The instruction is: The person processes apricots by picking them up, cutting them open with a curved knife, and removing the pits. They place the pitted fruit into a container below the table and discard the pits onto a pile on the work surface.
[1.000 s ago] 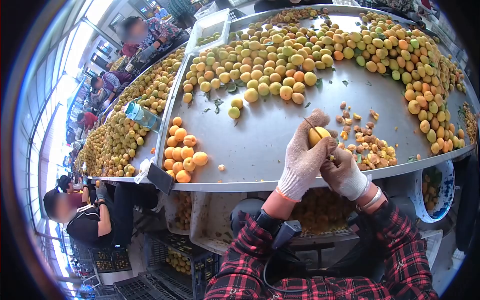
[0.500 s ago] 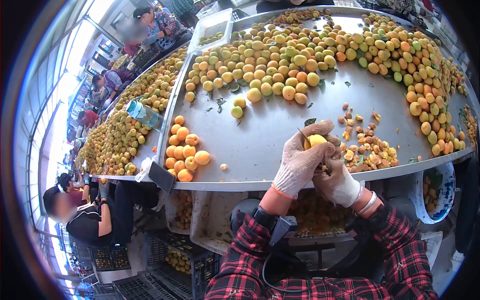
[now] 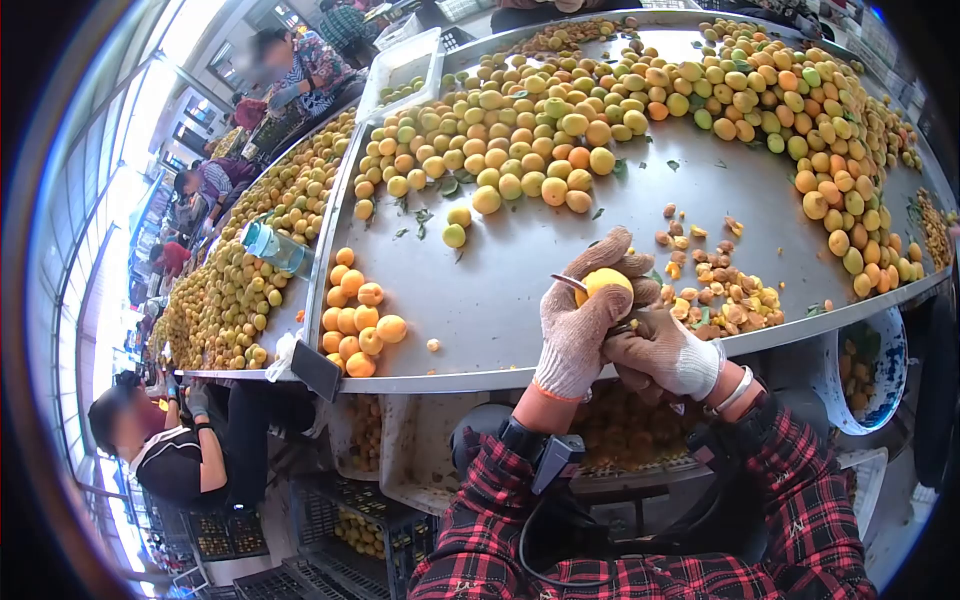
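Observation:
In front of me, over the table's near edge, my left hand [image 3: 580,325] wears a stained knit glove. Its fingers are closed round a yellow apricot [image 3: 606,287]. A thin, curved, dark strip like a blade [image 3: 569,283] sticks out on the fruit's left side; which hand holds it is hidden. My right hand [image 3: 665,355], also gloved, is closed just below and touches the left. What its fingers grip cannot be made out. Beyond the hands lies a heap of apricot pits and pulp scraps [image 3: 735,295] on the metal table [image 3: 480,290].
Whole apricots [image 3: 510,150] cover the table's far side, and orange ones [image 3: 350,320] are grouped at left. A phone-like dark slab [image 3: 316,371] leans at the near left edge. A blue-white bucket [image 3: 868,375] stands right, crates [image 3: 350,530] below. Another person [image 3: 180,450] sits left.
Both hands have come slightly left and nearer, and the apricot has turned to show more yellow surface. The whole view has shifted a little; the table's contents look unchanged.

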A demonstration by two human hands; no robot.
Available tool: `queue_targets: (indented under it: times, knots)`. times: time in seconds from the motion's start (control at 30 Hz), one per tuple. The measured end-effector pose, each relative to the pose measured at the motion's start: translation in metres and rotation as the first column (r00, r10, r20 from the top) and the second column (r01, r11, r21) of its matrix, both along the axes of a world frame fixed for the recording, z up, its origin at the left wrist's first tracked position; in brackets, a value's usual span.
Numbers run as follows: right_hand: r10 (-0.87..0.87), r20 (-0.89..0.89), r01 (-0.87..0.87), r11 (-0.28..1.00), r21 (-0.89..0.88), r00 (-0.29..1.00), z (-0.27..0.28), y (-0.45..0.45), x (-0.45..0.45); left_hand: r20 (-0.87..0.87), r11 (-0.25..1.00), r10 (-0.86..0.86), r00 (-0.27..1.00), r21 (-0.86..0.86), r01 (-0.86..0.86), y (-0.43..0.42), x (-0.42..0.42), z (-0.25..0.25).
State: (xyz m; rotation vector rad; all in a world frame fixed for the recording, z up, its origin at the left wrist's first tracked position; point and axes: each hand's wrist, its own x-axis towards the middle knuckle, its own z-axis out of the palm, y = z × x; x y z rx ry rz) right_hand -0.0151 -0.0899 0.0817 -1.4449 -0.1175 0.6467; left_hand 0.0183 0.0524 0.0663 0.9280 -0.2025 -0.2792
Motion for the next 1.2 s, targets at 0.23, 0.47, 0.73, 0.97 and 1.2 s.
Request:
queue_targets:
  times: [0.23, 0.47, 0.73, 0.97, 1.2]
  knots:
    - [0.047, -0.153, -0.025, 0.989, 0.149, 0.987, -0.013, -0.004, 0.001, -0.002, 0.997, -0.050, 0.999, -0.055, 0.050, -0.002, -0.001, 0.004]
    - [0.154, 0.830, 0.485, 0.748, -0.453, 0.537, -0.039, -0.009, 0.007, -0.068, 0.989, 0.131, 0.989, -0.060, -0.135, -0.004, 0.008, -0.010]
    - [-0.060, 0.771, 0.447, 0.842, -0.303, 0.634, -0.034, -0.020, 0.008, 0.039, 0.909, 0.412, 0.910, 0.050, -0.414, 0.014, 0.029, -0.012]
    - [-0.329, 0.246, 0.334, 0.942, 0.021, 0.912, -0.012, -0.034, 0.025, 0.631, 0.591, -0.180, 0.754, 0.682, -0.431, -0.018, 0.000, -0.012]
    - [-0.291, 0.417, 0.283, 0.955, 0.083, 0.861, -0.032, -0.030, 0.025, 0.862, 0.443, -0.208, 0.463, 0.505, -0.741, -0.012, 0.003, -0.004]
